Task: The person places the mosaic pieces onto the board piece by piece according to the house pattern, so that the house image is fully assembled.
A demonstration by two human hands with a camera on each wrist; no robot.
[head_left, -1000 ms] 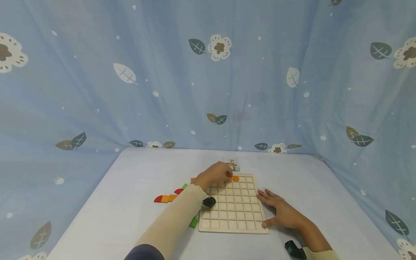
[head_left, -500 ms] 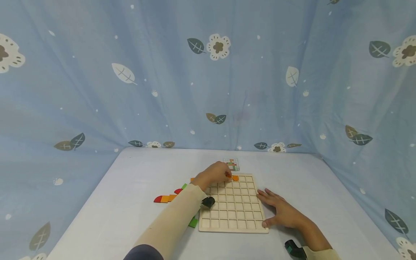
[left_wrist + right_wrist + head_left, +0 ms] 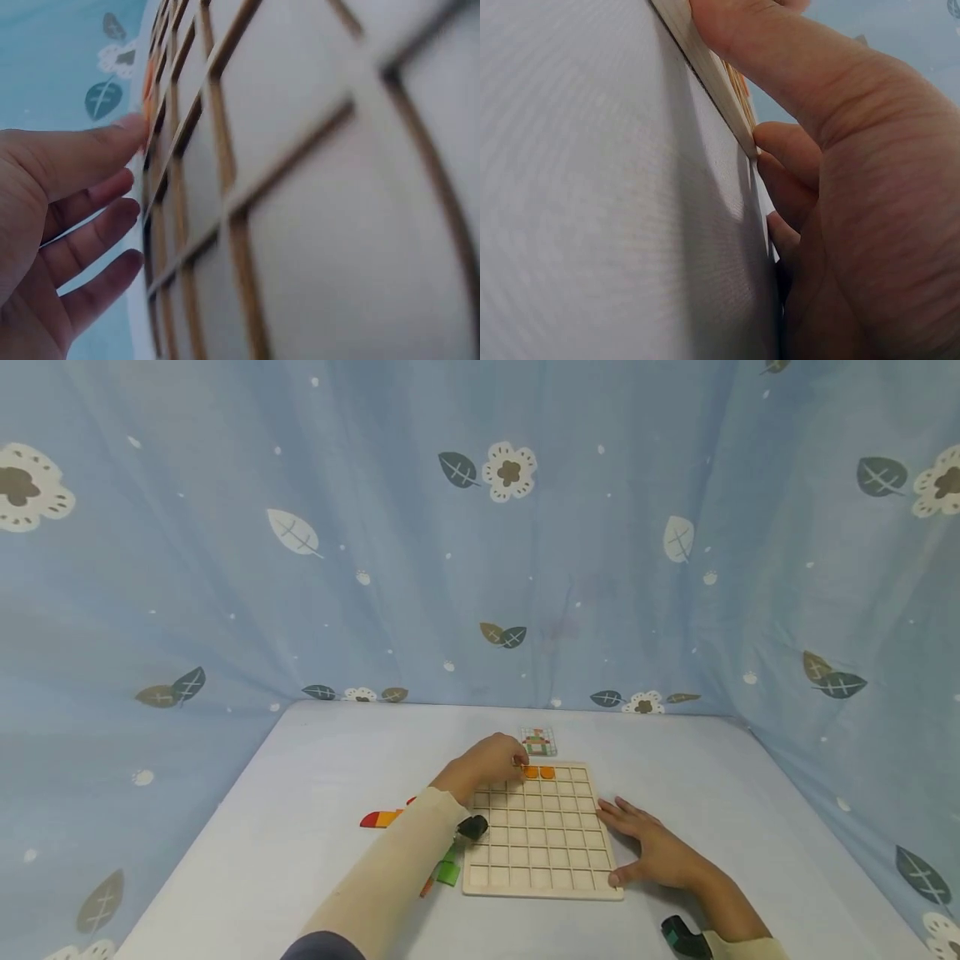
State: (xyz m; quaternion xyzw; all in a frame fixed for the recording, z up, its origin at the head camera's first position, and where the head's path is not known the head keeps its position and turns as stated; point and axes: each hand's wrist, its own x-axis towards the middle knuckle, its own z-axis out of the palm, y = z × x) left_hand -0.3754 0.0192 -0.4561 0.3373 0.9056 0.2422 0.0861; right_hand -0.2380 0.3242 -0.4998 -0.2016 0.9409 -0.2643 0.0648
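Note:
Two orange pieces (image 3: 539,772) sit side by side in the far row of a pale wooden grid board (image 3: 543,882). My left hand (image 3: 491,760) is over the board's far left part, just left of those pieces. In the left wrist view, the thumb (image 3: 112,146) reaches the board beside an orange piece (image 3: 148,82), while the other fingers are loosely bent with nothing in them. My right hand (image 3: 651,850) rests at the board's right side, thumb near the close corner and fingers spread along the edge. The right wrist view shows thumb and fingertips touching the board's edge (image 3: 712,82).
A small pattern card (image 3: 538,742) lies just behind the board. Red and orange pieces (image 3: 381,819) and green pieces (image 3: 448,872) lie left of the board, partly hidden by my left sleeve. A blue patterned curtain (image 3: 480,568) surrounds the white table (image 3: 300,760).
My left hand has shifted slightly left, letting go of the second orange piece, which now shows in its cell beside the first. The right hand stays at the board's edge.

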